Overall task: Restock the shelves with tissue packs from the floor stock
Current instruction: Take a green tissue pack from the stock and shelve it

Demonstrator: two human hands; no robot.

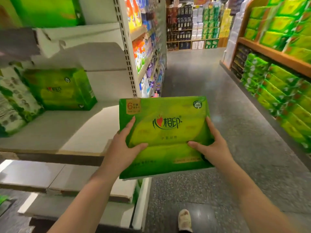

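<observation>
Tissue pack (165,132), green with a red heart logo, is held flat-faced toward the camera above the grey aisle floor (235,132), just right of the white shelf (58,128). Left hand (125,147) grips its left edge, thumb curled across the front and fingers wrapped behind. Right hand (212,145) grips the right edge the same way, thumb on the front. On the shelf, far left, stands another green pack (58,89) beside white-wrapped rolls (13,105). Across the aisle on the right, stacked green packs (277,91) fill a wooden shelving unit (276,56). A shoe (184,220) shows near the bottom.
</observation>
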